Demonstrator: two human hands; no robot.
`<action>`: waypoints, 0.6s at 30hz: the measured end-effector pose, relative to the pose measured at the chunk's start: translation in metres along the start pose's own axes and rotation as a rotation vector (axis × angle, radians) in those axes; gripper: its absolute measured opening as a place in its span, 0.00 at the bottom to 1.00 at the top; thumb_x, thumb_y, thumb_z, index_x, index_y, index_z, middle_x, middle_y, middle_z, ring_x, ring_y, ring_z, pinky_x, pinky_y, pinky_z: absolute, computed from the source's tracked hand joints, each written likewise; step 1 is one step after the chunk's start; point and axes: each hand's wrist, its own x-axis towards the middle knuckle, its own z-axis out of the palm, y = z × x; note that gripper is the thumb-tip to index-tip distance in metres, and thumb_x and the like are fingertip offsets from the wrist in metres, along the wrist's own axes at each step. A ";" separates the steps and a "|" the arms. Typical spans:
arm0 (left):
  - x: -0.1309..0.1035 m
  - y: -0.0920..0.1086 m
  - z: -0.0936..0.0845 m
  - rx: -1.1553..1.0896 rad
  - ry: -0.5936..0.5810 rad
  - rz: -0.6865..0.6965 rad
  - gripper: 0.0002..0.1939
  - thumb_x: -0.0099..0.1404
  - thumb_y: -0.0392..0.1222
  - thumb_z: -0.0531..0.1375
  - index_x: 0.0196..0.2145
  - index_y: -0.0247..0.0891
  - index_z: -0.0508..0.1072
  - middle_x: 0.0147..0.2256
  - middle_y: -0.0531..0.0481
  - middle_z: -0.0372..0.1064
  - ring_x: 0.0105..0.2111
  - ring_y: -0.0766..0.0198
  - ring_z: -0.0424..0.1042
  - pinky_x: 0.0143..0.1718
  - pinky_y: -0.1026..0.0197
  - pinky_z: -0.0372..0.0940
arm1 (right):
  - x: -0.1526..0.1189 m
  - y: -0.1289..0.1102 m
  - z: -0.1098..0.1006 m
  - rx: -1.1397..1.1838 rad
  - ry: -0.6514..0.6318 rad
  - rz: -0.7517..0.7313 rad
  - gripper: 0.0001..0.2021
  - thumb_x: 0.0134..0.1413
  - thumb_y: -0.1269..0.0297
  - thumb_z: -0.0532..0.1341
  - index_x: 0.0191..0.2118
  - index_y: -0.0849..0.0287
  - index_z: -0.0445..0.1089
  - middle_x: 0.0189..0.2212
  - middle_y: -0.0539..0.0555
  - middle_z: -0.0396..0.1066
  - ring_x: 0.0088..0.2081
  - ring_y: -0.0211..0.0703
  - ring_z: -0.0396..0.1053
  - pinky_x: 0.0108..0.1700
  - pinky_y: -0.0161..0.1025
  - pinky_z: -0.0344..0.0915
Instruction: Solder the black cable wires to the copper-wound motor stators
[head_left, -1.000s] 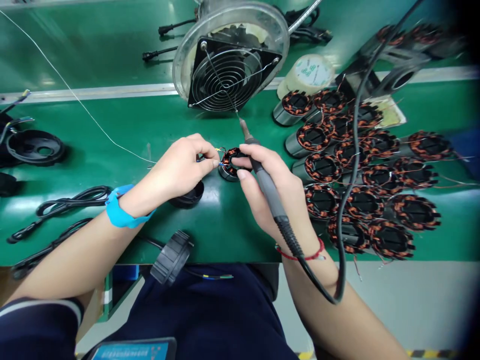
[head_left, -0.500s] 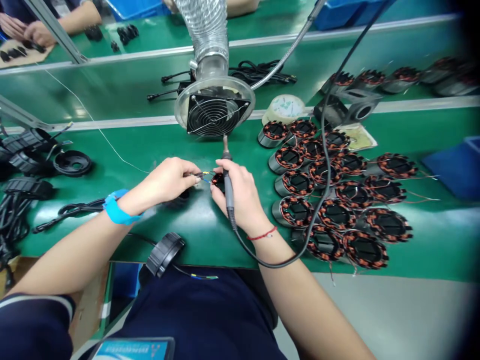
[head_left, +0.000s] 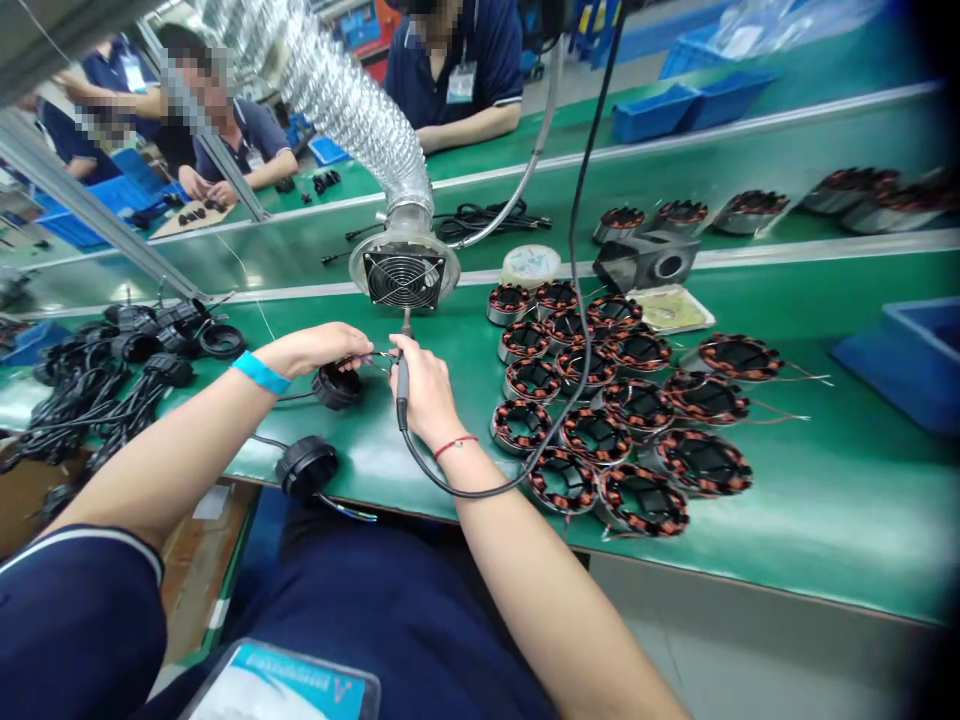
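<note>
My right hand is closed around a soldering iron, whose tip points away from me toward the fan. Those fingers also sit against something small and dark, mostly hidden by the hand. Thin coloured wires are pinched in my left hand, and they reach across to the right fingertips. Just below the left hand, a round black plastic housing rests on the green bench. A second black housing lies at the front edge, with its wire ends hanging toward my lap.
A fume extractor fan hangs over the bench ahead. Several copper-wound stators stand in rows to the right, near a blue bin. Black cabled housings pile up at left. The iron's cord loops over my right forearm. Co-workers sit opposite.
My view has tilted up, bringing the co-workers and more of the far bench into sight. Both hands keep their holds on the wires and the soldering iron.
</note>
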 end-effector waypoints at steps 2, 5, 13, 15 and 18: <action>0.000 0.000 0.007 -0.062 0.062 0.000 0.08 0.52 0.40 0.64 0.22 0.34 0.71 0.21 0.51 0.63 0.22 0.69 0.60 0.25 0.65 0.54 | 0.001 0.002 -0.001 -0.002 0.011 0.025 0.22 0.59 0.72 0.51 0.59 0.58 0.61 0.48 0.57 0.75 0.49 0.52 0.69 0.51 0.48 0.62; -0.003 -0.001 0.016 -0.108 0.130 -0.006 0.07 0.51 0.39 0.63 0.21 0.35 0.70 0.20 0.52 0.61 0.23 0.70 0.59 0.25 0.66 0.55 | 0.001 0.001 -0.002 0.003 0.023 0.056 0.23 0.58 0.74 0.51 0.59 0.61 0.61 0.46 0.59 0.75 0.46 0.54 0.70 0.48 0.48 0.62; -0.016 0.002 0.028 -0.093 0.202 -0.069 0.09 0.48 0.40 0.67 0.19 0.35 0.72 0.15 0.55 0.55 0.19 0.71 0.52 0.23 0.65 0.49 | -0.007 -0.004 -0.002 0.070 0.029 0.057 0.24 0.57 0.74 0.53 0.59 0.62 0.61 0.48 0.61 0.75 0.49 0.57 0.68 0.49 0.50 0.60; -0.015 0.004 0.031 -0.090 0.210 -0.071 0.09 0.46 0.39 0.68 0.19 0.35 0.71 0.14 0.55 0.54 0.19 0.71 0.50 0.22 0.64 0.47 | -0.008 -0.003 0.000 0.082 0.040 0.063 0.23 0.57 0.74 0.53 0.59 0.62 0.61 0.48 0.62 0.75 0.49 0.56 0.68 0.49 0.50 0.60; -0.011 0.005 0.033 -0.096 0.204 -0.078 0.10 0.44 0.40 0.69 0.20 0.35 0.72 0.14 0.56 0.53 0.18 0.72 0.48 0.21 0.64 0.43 | -0.009 -0.002 0.004 0.091 0.057 0.068 0.23 0.57 0.73 0.53 0.59 0.60 0.61 0.49 0.61 0.74 0.50 0.54 0.68 0.50 0.49 0.60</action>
